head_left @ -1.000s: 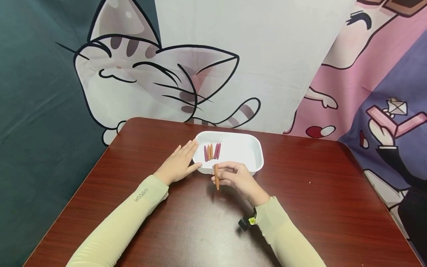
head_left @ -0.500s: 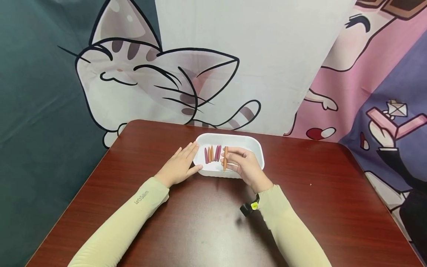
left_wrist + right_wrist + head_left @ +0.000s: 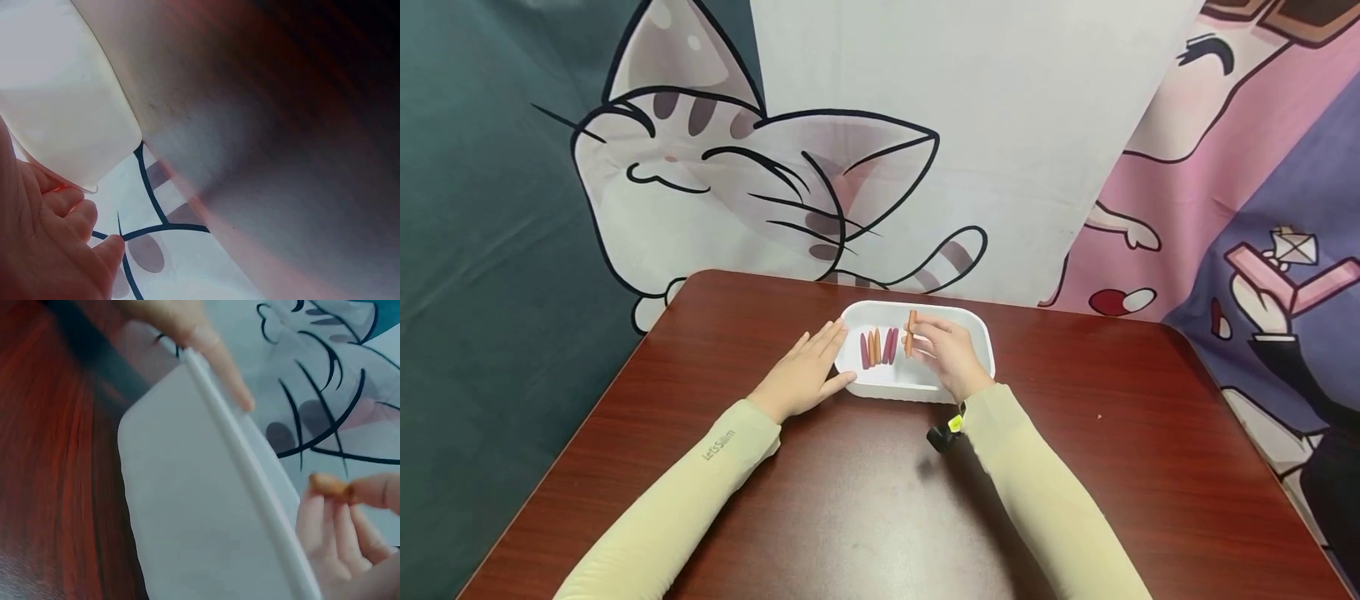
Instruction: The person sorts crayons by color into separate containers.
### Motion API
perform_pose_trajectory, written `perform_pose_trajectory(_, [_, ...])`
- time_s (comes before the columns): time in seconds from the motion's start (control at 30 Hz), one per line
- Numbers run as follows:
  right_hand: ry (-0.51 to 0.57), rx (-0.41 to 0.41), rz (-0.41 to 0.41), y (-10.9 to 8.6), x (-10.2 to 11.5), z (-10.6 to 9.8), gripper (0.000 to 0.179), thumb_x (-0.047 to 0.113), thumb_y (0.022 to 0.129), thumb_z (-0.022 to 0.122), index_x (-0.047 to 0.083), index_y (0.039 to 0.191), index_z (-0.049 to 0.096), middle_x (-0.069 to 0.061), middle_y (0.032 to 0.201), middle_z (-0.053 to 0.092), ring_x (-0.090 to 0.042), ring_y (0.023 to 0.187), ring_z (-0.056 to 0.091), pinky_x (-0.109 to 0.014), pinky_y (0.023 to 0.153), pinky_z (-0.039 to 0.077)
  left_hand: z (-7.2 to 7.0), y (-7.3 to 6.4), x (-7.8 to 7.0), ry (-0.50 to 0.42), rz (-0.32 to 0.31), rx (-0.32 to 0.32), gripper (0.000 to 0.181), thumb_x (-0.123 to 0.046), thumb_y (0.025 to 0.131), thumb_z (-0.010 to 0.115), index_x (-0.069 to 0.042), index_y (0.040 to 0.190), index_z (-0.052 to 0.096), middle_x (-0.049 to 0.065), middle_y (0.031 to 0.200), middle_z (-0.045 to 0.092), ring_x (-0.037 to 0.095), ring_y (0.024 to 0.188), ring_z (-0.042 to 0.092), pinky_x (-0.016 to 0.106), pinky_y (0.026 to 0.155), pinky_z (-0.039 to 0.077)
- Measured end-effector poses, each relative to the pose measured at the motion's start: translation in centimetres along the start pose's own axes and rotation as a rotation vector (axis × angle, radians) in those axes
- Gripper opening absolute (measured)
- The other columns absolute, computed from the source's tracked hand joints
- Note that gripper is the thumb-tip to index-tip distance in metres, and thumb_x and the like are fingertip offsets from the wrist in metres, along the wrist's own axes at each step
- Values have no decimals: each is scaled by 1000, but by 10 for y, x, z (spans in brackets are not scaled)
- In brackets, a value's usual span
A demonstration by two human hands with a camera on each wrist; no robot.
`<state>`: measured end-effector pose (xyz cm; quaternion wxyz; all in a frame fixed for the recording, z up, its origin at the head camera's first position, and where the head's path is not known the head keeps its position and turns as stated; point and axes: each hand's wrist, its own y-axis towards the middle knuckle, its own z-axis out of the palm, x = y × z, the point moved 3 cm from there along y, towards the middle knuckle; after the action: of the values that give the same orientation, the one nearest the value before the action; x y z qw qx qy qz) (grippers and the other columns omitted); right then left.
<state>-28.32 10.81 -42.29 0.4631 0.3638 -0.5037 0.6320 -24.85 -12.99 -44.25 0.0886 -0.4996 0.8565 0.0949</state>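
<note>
The white tray (image 3: 895, 390), rounded at the corners, stands on the table in the head view. My left hand (image 3: 796, 377) lies along its left side, fingers extended at the rim; the left wrist view shows the fingers (image 3: 80, 215) by the tray's wall. Over the tray's middle, my right hand (image 3: 951, 354) pinches a slim orange-brown stick (image 3: 911, 335) between thumb and fingertips, roughly upright in the head view. Inside the tray, to its left, several similar sticks lie side by side: purple sticks (image 3: 864, 352) at the outer ends and orange sticks (image 3: 877, 347) between.
The dark red wooden table (image 3: 820, 500) surrounds the tray. A black wrist camera (image 3: 942, 435) hangs below the right wrist, over the table. Behind the far edge stands a cloth backdrop (image 3: 1030, 150) with cartoon cats.
My right hand has carried the orange-brown stick from in front of the tray up and rightward to over its middle. My left hand stays at the tray's left side.
</note>
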Motion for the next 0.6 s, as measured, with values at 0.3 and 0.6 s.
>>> perform_pose_trajectory(0.3, [-169, -139, 53, 20, -13, -6, 33, 6, 95, 66, -3, 127, 65, -12, 111, 69, -14, 84, 69, -23, 74, 59, 2, -1, 0, -2, 21, -23, 83, -56, 103, 46, -1, 160, 22, 13, 167, 22, 29, 155, 16, 53, 123, 19])
perform_pose_trajectory(0.6, [-227, -177, 87, 26, -17, -10, 31, 4, 96, 63, -6, 125, 61, -18, 121, 63, -17, 83, 69, -26, 73, 60, -1, -2, -4, 1, 16, -23, 83, -55, 103, 47, -1, 160, 21, 13, 167, 21, 29, 155, 16, 53, 123, 19])
